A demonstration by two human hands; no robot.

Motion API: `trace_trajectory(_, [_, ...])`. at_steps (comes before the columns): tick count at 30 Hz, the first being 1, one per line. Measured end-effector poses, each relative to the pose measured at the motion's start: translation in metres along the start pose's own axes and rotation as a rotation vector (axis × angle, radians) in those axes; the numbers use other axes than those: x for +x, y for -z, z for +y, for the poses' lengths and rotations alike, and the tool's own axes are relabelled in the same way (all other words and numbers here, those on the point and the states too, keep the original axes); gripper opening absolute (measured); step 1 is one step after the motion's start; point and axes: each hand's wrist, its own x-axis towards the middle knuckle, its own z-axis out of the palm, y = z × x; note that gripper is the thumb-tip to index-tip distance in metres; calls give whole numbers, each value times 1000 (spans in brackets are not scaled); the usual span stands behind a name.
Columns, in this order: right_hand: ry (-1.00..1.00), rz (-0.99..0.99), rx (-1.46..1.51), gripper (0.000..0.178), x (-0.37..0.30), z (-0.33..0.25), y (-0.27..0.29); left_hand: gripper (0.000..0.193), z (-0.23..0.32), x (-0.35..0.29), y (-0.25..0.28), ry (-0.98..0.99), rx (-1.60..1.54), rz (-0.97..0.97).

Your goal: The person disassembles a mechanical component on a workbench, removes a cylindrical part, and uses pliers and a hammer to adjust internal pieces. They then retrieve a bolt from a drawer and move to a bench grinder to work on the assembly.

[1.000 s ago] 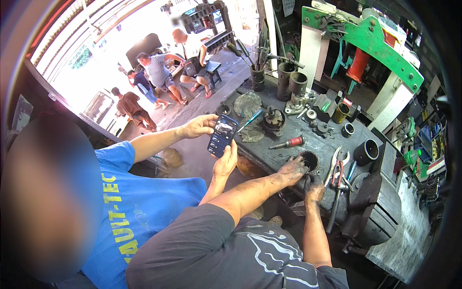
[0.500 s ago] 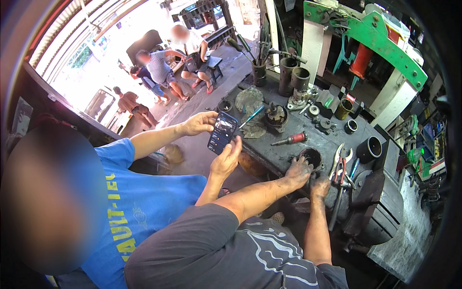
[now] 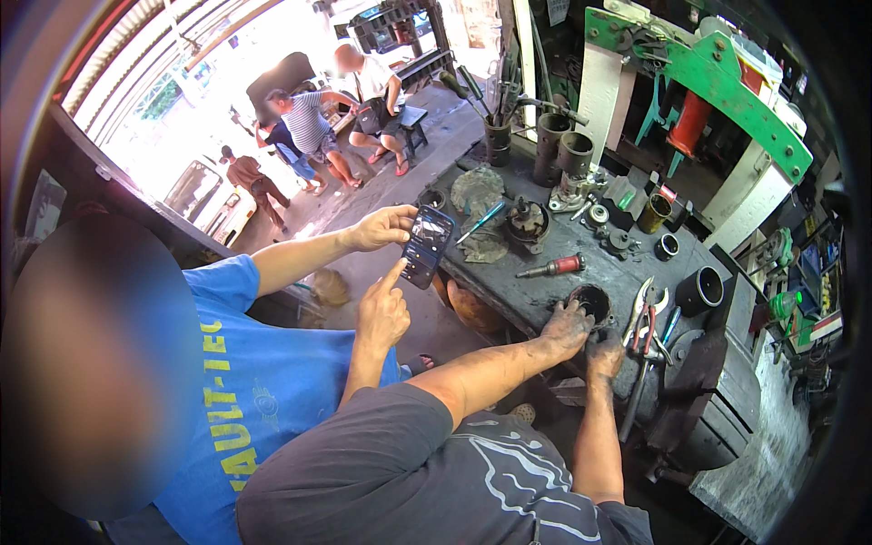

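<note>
At the bench's near edge sits a dark round metal housing [image 3: 595, 296], its open end facing up. My left hand [image 3: 568, 329], blackened with grease, has its fingers curled over the near left rim and the thumb side against the wall. Closed at the housing's near right side, my right hand [image 3: 603, 352] has its fingertips partly hidden, and it appears to grip the same part. Just right of it lie red-handled pliers [image 3: 647, 325] among other hand tools. A red-bodied tool with a pointed tip [image 3: 554, 266] rests beyond the left hand.
Close on my left, a person in a blue shirt [image 3: 291, 363] holds a phone [image 3: 427, 245]. Metal parts and cylinders [image 3: 574, 154] crowd the bench's far side. A bench vise [image 3: 713, 391] stands at right, a green press frame [image 3: 699, 73] behind. Several people are farther off.
The neighbour's right hand has moved from the phone's lower edge to a pointing finger on its screen. My hands stay at the housing with barely any shift; the view has tilted slightly.
</note>
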Motion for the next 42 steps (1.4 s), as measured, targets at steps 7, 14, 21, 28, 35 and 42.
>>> trace_trajectory(7, [175, 32, 23, 19, 1, 2, 8, 34, -1, 3, 1, 2, -20, -63])
trace_trajectory(14, [5, -71, 187, 23, 5, -10, 18, 34, -2, 0, 3, -4, -40, -50])
trace_trajectory(21, [101, -72, 66, 23, 9, 2, 12, 40, -2, 1, 6, -10, -30, -101])
trace_trajectory(28, [111, -65, 0, 21, 8, 3, 11, 41, -1, 1, 1, -21, -8, -63])
trace_trajectory(35, [109, 11, 32, 16, 2, -10, 11, 42, -2, 1, 0, -14, -33, -62])
trace_trajectory(42, [104, -85, 5, 18, 5, -6, 17, 41, -3, 1, 3, -34, -25, -73])
